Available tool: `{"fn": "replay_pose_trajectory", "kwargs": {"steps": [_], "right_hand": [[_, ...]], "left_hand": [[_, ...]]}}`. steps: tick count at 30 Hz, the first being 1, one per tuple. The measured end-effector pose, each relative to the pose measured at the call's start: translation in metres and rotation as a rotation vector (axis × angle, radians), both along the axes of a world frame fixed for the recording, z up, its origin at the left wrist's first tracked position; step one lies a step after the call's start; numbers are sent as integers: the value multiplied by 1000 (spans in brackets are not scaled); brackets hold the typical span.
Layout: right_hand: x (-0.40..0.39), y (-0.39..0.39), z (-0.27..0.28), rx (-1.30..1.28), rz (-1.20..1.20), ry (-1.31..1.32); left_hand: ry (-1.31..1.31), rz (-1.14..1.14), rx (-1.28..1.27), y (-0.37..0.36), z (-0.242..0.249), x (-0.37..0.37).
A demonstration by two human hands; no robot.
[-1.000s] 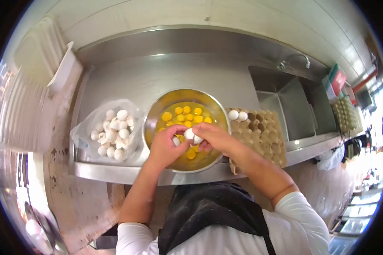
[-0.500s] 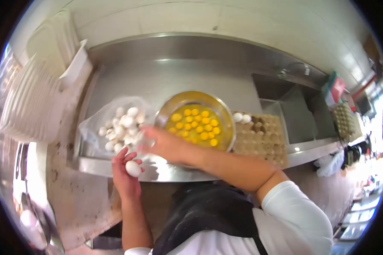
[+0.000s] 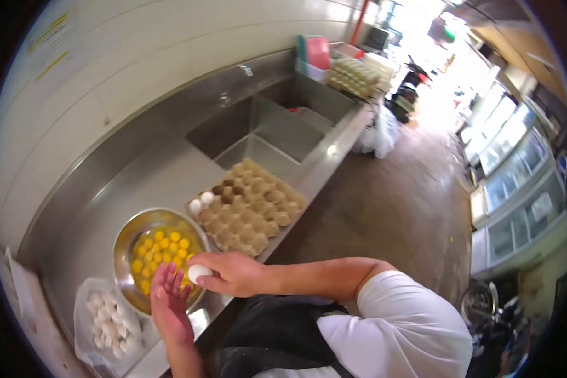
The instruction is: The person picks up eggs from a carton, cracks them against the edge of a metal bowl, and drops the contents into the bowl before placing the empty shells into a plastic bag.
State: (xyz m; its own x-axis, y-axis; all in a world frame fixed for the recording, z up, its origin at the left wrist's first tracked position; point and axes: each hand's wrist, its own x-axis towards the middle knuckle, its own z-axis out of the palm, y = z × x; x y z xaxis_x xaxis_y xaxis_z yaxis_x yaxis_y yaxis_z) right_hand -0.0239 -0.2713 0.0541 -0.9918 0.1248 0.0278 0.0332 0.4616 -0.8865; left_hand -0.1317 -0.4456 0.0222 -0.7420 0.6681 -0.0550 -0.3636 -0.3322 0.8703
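A white egg is held in my right hand, above the near edge of the metal bowl. Beside it, to the left, my left hand is raised with its fingers spread and nothing in it. Many yolks in clear egg white lie in the bowl. The clear plastic bag at the lower left holds a pile of white eggshells. Right of the bowl, the cardboard egg tray has white eggs at its left corner and mostly bare cups.
The steel counter runs along the tiled wall, with a sink behind the tray. Stacked egg trays and colored containers stand at its far end. A white bag hangs beside the counter. Glass-fronted cabinets are at the right.
The view has swung right. My right hand has moved from the shells to the bowl and now holds an egg; my left hand no longer holds one and has opened beside it.
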Motion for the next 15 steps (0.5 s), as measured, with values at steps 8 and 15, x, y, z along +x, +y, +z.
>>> {"fn": "replay_pose_trajectory", "kwargs": {"steps": [8,15], "right_hand": [[68,7,-63,39,-329,-33],[82,-10,-116,212,-331,217]], "left_hand": [[29,-81,-159,-3,-13,8],[70,-48,-274,-16,-13,10]]}}
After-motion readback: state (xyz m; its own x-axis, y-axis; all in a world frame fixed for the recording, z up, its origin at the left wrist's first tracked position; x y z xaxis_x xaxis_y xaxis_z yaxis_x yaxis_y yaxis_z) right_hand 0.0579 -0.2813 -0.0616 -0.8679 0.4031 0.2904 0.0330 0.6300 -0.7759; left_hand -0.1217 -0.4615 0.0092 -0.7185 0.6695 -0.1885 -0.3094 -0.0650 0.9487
